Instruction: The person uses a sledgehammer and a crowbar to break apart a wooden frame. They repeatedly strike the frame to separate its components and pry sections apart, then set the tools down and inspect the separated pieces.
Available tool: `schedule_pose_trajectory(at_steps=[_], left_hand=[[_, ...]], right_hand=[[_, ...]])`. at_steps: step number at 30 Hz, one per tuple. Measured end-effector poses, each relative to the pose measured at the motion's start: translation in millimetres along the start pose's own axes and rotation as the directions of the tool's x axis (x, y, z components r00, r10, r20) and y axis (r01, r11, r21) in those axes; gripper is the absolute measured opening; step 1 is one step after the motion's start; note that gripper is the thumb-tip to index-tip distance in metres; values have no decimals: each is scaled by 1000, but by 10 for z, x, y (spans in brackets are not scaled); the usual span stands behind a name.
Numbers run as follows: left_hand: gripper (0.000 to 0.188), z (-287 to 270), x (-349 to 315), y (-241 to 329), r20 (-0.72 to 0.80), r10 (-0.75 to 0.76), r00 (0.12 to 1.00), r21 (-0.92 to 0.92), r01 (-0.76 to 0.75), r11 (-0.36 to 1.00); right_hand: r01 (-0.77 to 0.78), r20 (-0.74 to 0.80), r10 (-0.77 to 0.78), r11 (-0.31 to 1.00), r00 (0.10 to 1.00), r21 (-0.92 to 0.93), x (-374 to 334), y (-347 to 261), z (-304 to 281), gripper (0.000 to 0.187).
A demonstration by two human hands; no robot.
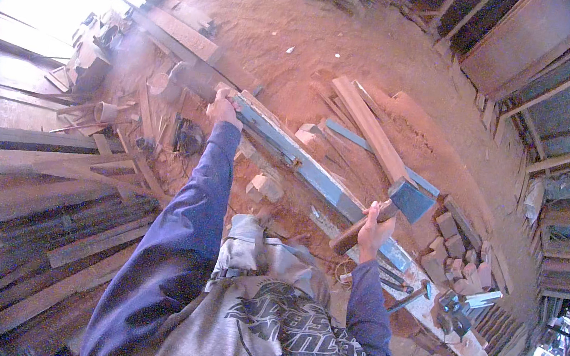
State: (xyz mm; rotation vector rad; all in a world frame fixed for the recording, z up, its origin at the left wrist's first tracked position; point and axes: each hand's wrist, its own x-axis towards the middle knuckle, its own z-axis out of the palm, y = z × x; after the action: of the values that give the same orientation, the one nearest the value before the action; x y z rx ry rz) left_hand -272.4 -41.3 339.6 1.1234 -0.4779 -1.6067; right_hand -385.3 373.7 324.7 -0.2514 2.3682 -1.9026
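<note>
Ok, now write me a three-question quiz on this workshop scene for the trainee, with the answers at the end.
1. Which hand grips the mallet?
2. True or false: the left hand lies in the person's lap.
3. Where in the picture is the pile of small wood blocks?
a) Left of the left forearm
b) To the right of the mallet
c) Along the top edge

Key:
1. The right hand.
2. False; it is stretched toward the upper left, by the blue-painted beam.
3. b
</note>
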Motion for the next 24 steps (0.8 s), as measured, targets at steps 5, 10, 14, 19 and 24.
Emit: schedule_pose_trajectory(at_steps=[5, 10, 14, 19, 24], left_hand=[[14, 151, -127, 62, 61, 20, 998, 47, -23, 999], [28, 617, -680, 323, 694, -392, 604, 703, -450, 551], [56, 508, -1240, 217, 648, -472, 598, 653, -755, -61], [58, 103, -1540, -75, 647, -469, 601, 614, -775, -146], [46, 68, -1535, -133, 662, -443, 605, 588, -786, -194]], right_hand=[[31, -26, -31, 1000, 999, 0, -11, -3, 31, 18], [17, -31, -17, 1000, 999, 4, -15, -22, 46, 17], [4, -56, -2, 1000, 998, 23, -13, -32, 47, 19], [-56, -108, 53, 998, 993, -28, -35, 1, 34, 21], [-67, -125, 56, 994, 991, -90, -35, 58, -12, 25]])
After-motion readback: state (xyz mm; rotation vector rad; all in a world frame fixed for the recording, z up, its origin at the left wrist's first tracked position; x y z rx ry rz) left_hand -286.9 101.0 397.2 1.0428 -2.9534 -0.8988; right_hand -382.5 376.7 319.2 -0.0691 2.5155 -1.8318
